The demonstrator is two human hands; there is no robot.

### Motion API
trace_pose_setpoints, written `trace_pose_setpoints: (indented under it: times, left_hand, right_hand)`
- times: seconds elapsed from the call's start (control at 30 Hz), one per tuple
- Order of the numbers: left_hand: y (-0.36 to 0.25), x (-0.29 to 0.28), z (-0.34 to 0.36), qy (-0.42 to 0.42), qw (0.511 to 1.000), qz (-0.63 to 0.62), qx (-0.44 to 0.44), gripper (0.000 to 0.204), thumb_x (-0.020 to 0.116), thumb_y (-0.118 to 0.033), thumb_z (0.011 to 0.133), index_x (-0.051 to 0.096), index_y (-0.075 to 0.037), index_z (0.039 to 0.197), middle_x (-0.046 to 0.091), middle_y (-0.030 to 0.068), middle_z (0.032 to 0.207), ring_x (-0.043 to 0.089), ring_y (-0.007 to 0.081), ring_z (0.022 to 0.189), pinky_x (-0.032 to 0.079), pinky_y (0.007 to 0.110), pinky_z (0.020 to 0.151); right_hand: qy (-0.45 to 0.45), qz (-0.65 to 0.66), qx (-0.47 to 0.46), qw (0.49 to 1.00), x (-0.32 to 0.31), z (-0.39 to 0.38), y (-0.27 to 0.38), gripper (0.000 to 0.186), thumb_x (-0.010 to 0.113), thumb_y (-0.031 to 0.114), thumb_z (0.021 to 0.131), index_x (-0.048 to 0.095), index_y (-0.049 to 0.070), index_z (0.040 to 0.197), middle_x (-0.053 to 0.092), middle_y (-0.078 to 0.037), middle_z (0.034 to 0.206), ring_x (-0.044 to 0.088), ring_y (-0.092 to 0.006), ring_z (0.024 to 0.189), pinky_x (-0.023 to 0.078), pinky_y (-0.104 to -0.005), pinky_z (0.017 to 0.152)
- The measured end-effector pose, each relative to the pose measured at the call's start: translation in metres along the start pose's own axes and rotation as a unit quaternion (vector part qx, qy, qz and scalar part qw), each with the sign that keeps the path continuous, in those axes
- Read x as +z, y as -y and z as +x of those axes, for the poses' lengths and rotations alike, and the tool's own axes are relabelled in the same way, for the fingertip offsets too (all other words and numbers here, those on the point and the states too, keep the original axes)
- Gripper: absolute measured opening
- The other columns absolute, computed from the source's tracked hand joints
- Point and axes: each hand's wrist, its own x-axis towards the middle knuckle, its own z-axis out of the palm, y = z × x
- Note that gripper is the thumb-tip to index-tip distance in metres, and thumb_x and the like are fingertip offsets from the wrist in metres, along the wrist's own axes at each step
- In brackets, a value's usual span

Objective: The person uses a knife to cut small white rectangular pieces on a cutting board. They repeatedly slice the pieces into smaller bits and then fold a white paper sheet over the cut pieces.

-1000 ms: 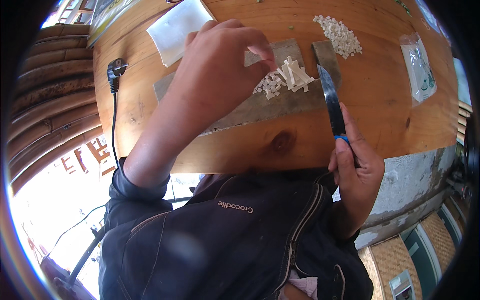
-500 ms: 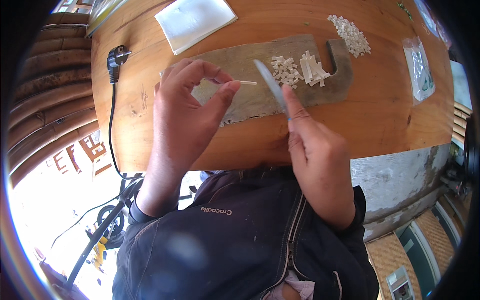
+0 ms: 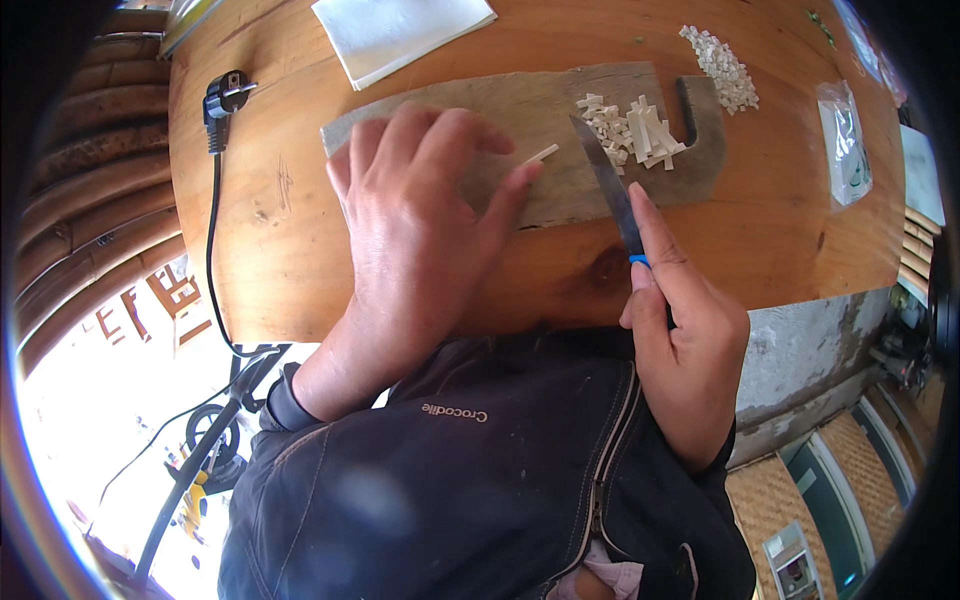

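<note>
A thin white strip [image 3: 545, 153] lies on the worn wooden board [image 3: 470, 95], its near end close to the thumb and forefinger of my left hand [image 3: 420, 190]. That hand is open over the board, thumb and forefinger apart. My right hand [image 3: 690, 320] is closed round the handle of a knife [image 3: 610, 185], which shows a blue band where the blade begins. The blade tilts up and to the left, its index finger lying along the back. Beyond the blade are a pile of small cut white pieces [image 3: 603, 122] and a bundle of longer white strips [image 3: 652, 137].
A larger heap of tiny white pieces [image 3: 722, 70] sits at the far right of the wooden table [image 3: 520, 280]. A clear plastic packet [image 3: 845, 145] lies at the right, folded white sheets [image 3: 400, 35] at the back. A black plug [image 3: 228, 100] with its cable rests at the left.
My left hand has moved right, and its pinch on the white strip has opened. My right hand has drawn the knife to the right and slightly nearer to me.
</note>
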Motion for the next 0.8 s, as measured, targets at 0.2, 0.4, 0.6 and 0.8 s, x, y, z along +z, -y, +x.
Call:
trace_pose_setpoints:
  times: [0.2, 0.4, 0.6, 0.8]
  left_hand:
    - [0.003, 0.012, 0.000, -0.016, 0.998, -0.037, 0.038, 0.019, 0.086, -0.022, 0.077, 0.074, -0.018, 0.092, 0.064, 0.0005, 0.096, 0.058, 0.0268, 0.099, 0.041, 0.044, 0.092]
    - [0.004, 0.017, -0.001, -0.021, 0.997, -0.045, 0.059, 0.016, 0.083, -0.020, 0.079, 0.073, -0.019, 0.091, 0.063, 0.0004, 0.096, 0.057, 0.0274, 0.098, 0.039, 0.046, 0.091]
    - [0.005, 0.018, -0.002, -0.032, 0.996, -0.049, 0.060, 0.014, 0.082, -0.020, 0.079, 0.072, -0.019, 0.089, 0.062, -0.0007, 0.095, 0.057, 0.0265, 0.097, 0.038, 0.046, 0.091]
    - [0.002, 0.010, -0.011, -0.057, 0.991, 0.045, 0.111, 0.018, 0.079, -0.021, 0.079, 0.075, -0.020, 0.096, 0.065, -0.0060, 0.099, 0.057, 0.0211, 0.100, 0.037, 0.045, 0.093]
  right_hand:
    - [0.024, -0.028, -0.010, 0.999, 0.001, 0.002, 0.004, 0.055, 0.057, -0.008, 0.095, 0.062, 0.011, 0.146, 0.060, -0.013, 0.075, 0.053, -0.0136, 0.061, 0.047, -0.0290, 0.062]
    - [0.026, -0.077, -0.042, 0.996, 0.003, 0.005, 0.005, 0.061, 0.060, -0.012, 0.088, 0.064, 0.013, 0.144, 0.054, -0.016, 0.074, 0.051, -0.0185, 0.062, 0.048, -0.0310, 0.065]
    - [0.037, -0.118, -0.041, 0.992, 0.003, 0.005, 0.006, 0.065, 0.061, -0.013, 0.087, 0.063, 0.015, 0.145, 0.060, -0.017, 0.078, 0.059, -0.0217, 0.066, 0.051, -0.0330, 0.068]
    - [0.032, -0.158, -0.045, 0.986, 0.007, 0.005, 0.009, 0.066, 0.061, -0.013, 0.086, 0.062, 0.015, 0.146, 0.063, -0.018, 0.081, 0.061, -0.0251, 0.067, 0.053, -0.0350, 0.070]
